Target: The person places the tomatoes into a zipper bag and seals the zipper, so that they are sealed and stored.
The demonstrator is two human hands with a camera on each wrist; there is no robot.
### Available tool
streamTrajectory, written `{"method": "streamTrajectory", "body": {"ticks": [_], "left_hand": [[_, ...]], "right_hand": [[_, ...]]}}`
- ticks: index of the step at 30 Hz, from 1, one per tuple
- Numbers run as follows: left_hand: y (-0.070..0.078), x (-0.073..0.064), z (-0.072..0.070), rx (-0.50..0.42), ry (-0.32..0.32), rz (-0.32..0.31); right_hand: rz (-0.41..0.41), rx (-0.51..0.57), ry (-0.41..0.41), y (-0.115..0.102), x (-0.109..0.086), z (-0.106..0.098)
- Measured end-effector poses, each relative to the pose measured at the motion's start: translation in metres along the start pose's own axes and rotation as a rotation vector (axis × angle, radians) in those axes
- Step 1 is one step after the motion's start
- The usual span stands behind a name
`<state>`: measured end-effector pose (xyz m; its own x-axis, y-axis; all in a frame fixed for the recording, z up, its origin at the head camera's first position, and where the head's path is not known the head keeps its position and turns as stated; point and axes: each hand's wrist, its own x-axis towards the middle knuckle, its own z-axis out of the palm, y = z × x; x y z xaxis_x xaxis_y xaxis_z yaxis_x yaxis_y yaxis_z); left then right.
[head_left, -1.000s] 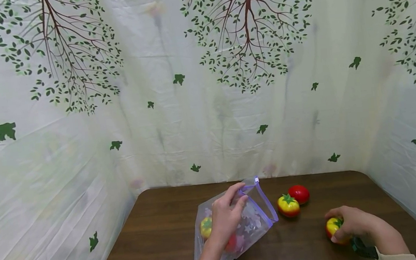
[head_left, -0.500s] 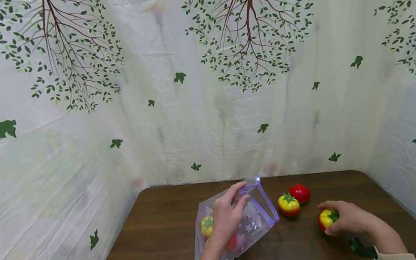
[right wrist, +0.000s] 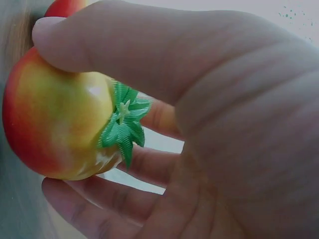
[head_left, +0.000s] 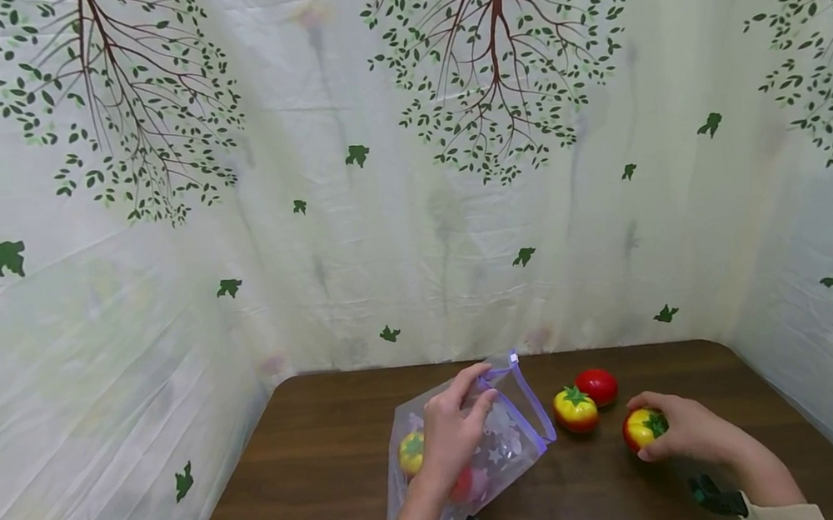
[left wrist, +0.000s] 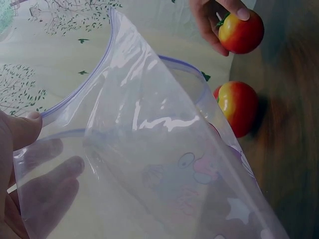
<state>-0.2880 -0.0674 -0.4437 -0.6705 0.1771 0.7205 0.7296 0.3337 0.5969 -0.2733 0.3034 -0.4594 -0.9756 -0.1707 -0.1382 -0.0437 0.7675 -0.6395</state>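
Observation:
My left hand (head_left: 451, 432) pinches the rim of a clear zip bag (head_left: 510, 452) with a purple closure, and its mouth gapes toward the right. Inside the bag lie a yellow tomato (head_left: 411, 453) and a red one (head_left: 462, 485), seen through the plastic. In the left wrist view the thumb is outside the bag (left wrist: 149, 164) and the other fingers show through it. My right hand (head_left: 692, 430) grips a yellow-and-red tomato (head_left: 642, 429) with green leaves, thumb on one side and fingers on the other, as the right wrist view shows of the tomato (right wrist: 65, 119).
Between the bag and my right hand, a yellow-and-red tomato (head_left: 576, 409) and a plain red tomato (head_left: 598, 387) sit side by side on the brown wooden table (head_left: 316, 470). A white curtain (head_left: 457, 289) printed with trees and leaves hangs behind the table.
My right hand has carried its tomato leftward and slightly away from me, nearer to the two tomatoes on the table. The left hand and bag have stayed in place.

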Motion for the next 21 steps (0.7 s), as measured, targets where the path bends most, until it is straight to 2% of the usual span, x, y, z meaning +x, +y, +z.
{"method": "streamTrajectory", "body": {"ticks": [4, 12, 21], "left_hand": [[0.0, 0.001, 0.0, -0.008, -0.005, 0.01], [0.001, -0.001, 0.0, -0.008, -0.014, -0.02], [0.004, 0.0, 0.003, -0.001, -0.027, -0.015]], "right_hand": [[-0.027, -0.008, 0.027, -0.007, 0.0, 0.002], [-0.102, -0.032, 0.083, -0.023, 0.002, 0.006], [-0.163, 0.006, 0.139, -0.041, -0.004, 0.013]]}}
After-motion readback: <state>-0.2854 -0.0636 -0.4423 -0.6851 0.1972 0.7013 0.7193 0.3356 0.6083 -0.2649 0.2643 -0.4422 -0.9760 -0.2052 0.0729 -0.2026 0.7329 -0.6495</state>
